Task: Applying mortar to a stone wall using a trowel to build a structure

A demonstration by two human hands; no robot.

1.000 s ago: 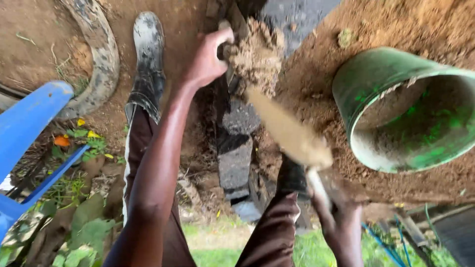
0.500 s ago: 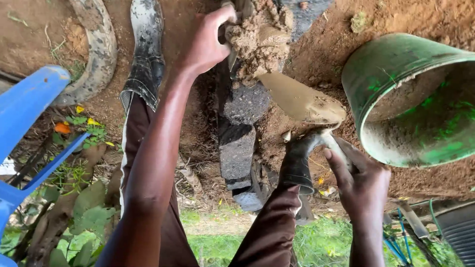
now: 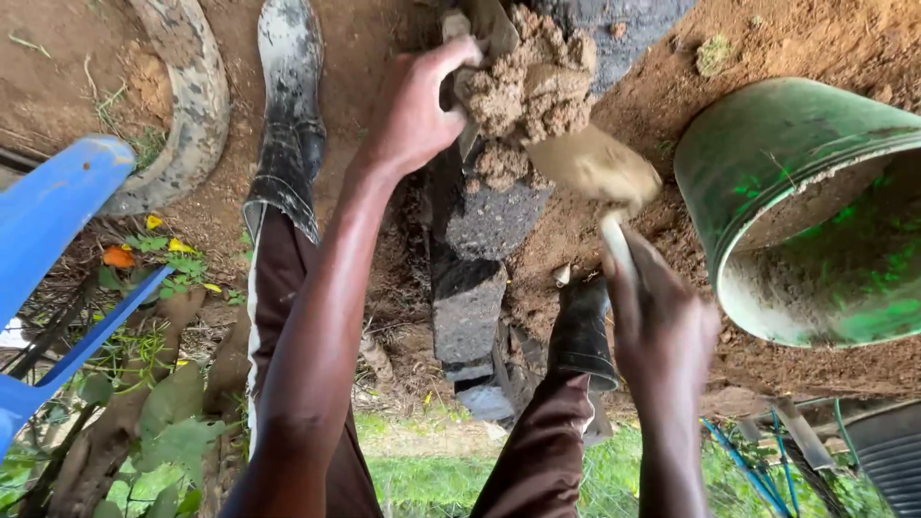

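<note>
The left hand (image 3: 414, 115) is closed around the rim of a small container (image 3: 477, 38) at about twelve o'clock, fingers curled over its edge and thumb on the near side, steadying it. A heap of damp, crumbly soil (image 3: 531, 84) stands piled above its mouth, with a few clods clinging below. The right hand (image 3: 662, 321), at about four o'clock, has its fingers wrapped tight round the pale handle of a trowel (image 3: 595, 165), whose muddy blade touches the lower right side of the heap. The step in hand looks like packing earth into the container: the blade presses or trims the pile while the other hand holds firm. The next move probably calls for a steady push with the flat of the blade, keeping the container level so that clods do not tumble off the far side. At three o'clock a green bucket (image 3: 767, 144) lies tilted with soil inside, near the trowel but apart from it. Grey stone blocks (image 3: 467, 307) lie between two dark rubber boots (image 3: 288, 105), and a blue plastic chair (image 3: 53, 206) stands at nine o'clock.
</note>
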